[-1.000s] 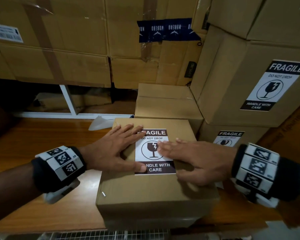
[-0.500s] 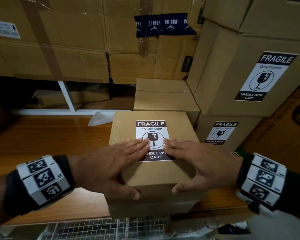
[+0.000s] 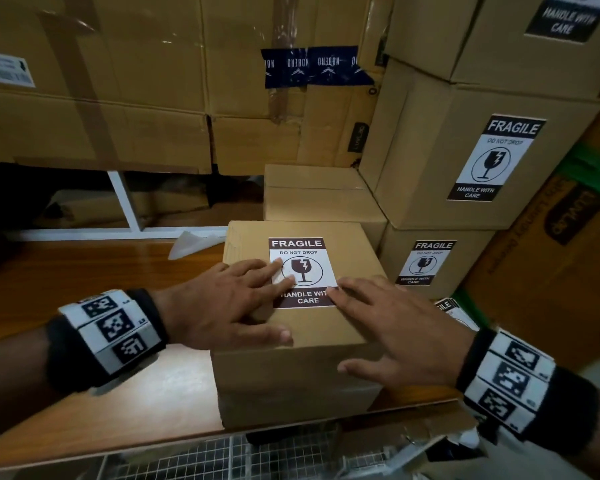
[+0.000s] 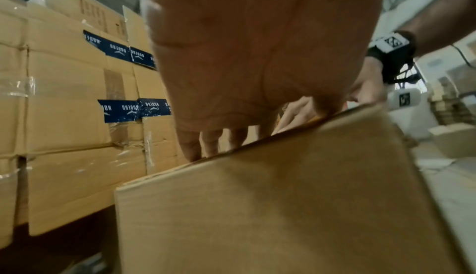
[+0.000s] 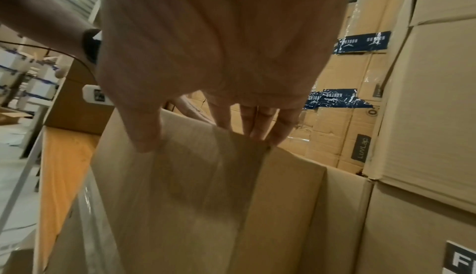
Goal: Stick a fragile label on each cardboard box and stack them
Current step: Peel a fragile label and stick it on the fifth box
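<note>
On the wooden surface (image 3: 84,282), near its front edge, we list one small cardboard box (image 3: 302,375), unlifted, top face up. Item on that top face: a fragile label (image 3: 303,271), white with dark bands, lying flat and square to the box.

Left hand (image 3: 222,306): fingers straight and spread, laid flat on the box top, fingertips overlapping the label's left edge, thumb along the near part of the top. From the left wrist we see the same fingers (image 4: 190,146) reaching over the box's edge.

Right hand (image 3: 395,327): fingers straight and spread, palm down on the right part of the box top, fingertips touching the label's lower right corner, thumb at the near edge. From the right wrist we see its thumb resting on the box's near side.

Further stock we note: a plain box (image 3: 319,199) directly behind; to the right, a stack of labelled boxes (image 3: 465,161), each with its label facing us; large taped cartons (image 3: 118,81) along the back; a scrap of white backing paper (image 3: 191,244) on the surface beside the box's far left corner.
</note>
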Demonstrator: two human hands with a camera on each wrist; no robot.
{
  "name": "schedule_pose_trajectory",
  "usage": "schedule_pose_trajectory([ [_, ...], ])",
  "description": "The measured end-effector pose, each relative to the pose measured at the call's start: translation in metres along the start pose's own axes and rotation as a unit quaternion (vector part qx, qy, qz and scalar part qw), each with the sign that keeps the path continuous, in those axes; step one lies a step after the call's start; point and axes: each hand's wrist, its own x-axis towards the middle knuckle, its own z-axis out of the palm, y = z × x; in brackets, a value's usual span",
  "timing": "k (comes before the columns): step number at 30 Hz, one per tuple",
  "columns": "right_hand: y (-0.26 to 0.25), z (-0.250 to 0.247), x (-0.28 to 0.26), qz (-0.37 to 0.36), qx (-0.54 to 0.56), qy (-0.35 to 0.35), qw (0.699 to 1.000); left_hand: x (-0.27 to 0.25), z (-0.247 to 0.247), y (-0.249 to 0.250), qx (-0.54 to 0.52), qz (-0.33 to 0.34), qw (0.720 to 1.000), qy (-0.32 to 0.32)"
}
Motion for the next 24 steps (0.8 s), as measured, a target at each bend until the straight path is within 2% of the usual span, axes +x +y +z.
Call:
schedule_pose_trajectory([
  [3, -0.002, -0.002, 0.001, -0.015, 0.024, 0.041, 0.999, -0.008, 0.005, -0.003, -0.054, 0.058, 0.995, 0.068],
  [6, 0.002, -0.001, -0.007, -0.027, 0.094, 0.089, 0.991, -0.016, 0.003, -0.008, -0.121, 0.092, 0.977, 0.150],
  [8, 0.005, 0.001, -0.012, -0.001, 0.129, 0.118, 0.985, -0.018, -0.001, -0.013, -0.130, 0.073, 0.974, 0.172],
  [10, 0.010, 0.004, -0.012, 0.051, 0.140, 0.166, 0.975, -0.018, -0.001, -0.018, -0.107, 0.009, 0.977, 0.185],
  [12, 0.018, 0.011, -0.006, 0.119, 0.141, 0.185, 0.965, -0.015, 0.005, -0.018, -0.088, -0.097, 0.978, 0.164],
  [14, 0.025, 0.015, 0.002, 0.201, 0.151, 0.148, 0.957, -0.010, 0.009, -0.015, -0.101, -0.194, 0.968, 0.122],
  [16, 0.026, 0.015, 0.012, 0.241, 0.181, 0.108, 0.947, -0.001, 0.007, -0.016, -0.176, -0.257, 0.947, 0.077],
  [18, 0.021, 0.010, 0.023, 0.198, 0.185, 0.069, 0.960, 0.009, 0.000, -0.014, -0.245, -0.278, 0.927, 0.050],
  [21, 0.017, -0.001, 0.043, 0.077, 0.129, 0.015, 0.989, 0.021, -0.004, -0.004, -0.260, -0.284, 0.923, 0.007],
  [24, 0.023, -0.012, 0.059, 0.054, 0.079, -0.012, 0.995, 0.022, -0.004, -0.001, -0.264, -0.271, 0.926, -0.017],
])
